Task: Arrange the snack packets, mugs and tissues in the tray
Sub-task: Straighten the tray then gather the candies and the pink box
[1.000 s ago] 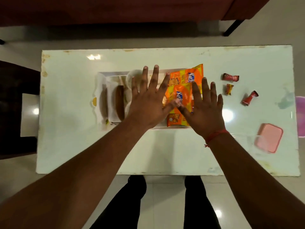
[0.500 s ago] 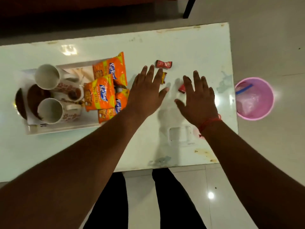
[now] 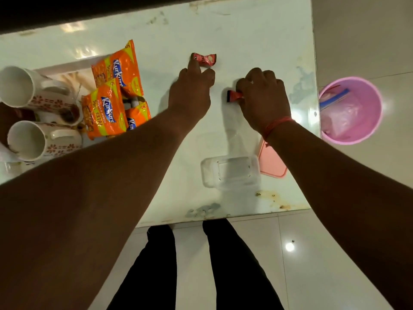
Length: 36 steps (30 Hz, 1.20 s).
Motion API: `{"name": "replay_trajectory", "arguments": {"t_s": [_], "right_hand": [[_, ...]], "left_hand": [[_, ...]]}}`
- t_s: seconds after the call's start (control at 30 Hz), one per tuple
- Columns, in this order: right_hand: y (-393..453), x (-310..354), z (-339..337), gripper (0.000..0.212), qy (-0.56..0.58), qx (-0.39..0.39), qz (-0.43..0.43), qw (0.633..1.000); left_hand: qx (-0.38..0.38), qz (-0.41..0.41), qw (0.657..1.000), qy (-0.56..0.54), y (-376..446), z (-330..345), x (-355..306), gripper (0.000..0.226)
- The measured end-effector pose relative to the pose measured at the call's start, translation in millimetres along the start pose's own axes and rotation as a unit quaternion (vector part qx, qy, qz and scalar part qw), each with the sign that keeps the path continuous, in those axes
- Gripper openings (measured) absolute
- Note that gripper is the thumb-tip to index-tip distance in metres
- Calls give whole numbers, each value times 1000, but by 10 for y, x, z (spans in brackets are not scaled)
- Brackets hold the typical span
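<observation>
The white tray [image 3: 64, 67] sits at the left of the table. It holds two white patterned mugs [image 3: 16, 86] [image 3: 28, 139] lying on their sides and several orange snack packets [image 3: 104, 110]. To the right of the tray, my left hand [image 3: 192, 92] rests on the table with curled fingers. Its index fingertip touches a red candy wrapper [image 3: 206, 59], and whatever lies under the palm is hidden. My right hand [image 3: 263, 97] is closed around a second red candy wrapper [image 3: 233, 96], whose end sticks out to the left.
A clear plastic box [image 3: 230, 173] and a pink lid [image 3: 271, 163] lie near the table's front right corner. A pink bin [image 3: 350, 110] stands on the floor just past the right edge. My legs are below the front edge.
The view has swung right, away from the tray. Both hands have left the snack packets for the small candies. My right hand has closed on a red wrapper and the left fingers have curled.
</observation>
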State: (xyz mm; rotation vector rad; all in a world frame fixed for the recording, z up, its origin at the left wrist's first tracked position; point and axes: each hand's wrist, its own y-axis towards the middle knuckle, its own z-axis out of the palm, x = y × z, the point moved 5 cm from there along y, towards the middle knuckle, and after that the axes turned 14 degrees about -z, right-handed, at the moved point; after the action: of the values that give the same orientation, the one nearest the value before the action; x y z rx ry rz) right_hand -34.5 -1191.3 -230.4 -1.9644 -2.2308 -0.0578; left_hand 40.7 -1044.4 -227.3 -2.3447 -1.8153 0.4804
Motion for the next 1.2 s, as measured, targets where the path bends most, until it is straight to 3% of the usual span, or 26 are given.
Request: {"name": "replay_trajectory", "arguments": {"t_s": [0.2,0.33,0.6,0.73,0.9,1.2], "right_hand": [[-449,178,-285,16,165,-39,60,984],[-1028,483,-451,13,182,-37,73,980],[-1578,797,-314,21,105,5,98,990],[-1589,847,-318,34,110,12,129,986],[-1419,737,-439,33,145,-29,160,976],[32,516,-225,53,122,-8,66,990]], "left_hand": [[-18,0,992,-122,-554,-176,-99,29],[-21,15,983,-182,-1268,-227,-82,44],[6,39,996,-80,-1947,82,-49,46],[3,71,997,-41,-1929,125,-36,49],[-23,85,995,-53,-1690,-49,84,53],[-47,75,988,125,-586,-222,255,78]]}}
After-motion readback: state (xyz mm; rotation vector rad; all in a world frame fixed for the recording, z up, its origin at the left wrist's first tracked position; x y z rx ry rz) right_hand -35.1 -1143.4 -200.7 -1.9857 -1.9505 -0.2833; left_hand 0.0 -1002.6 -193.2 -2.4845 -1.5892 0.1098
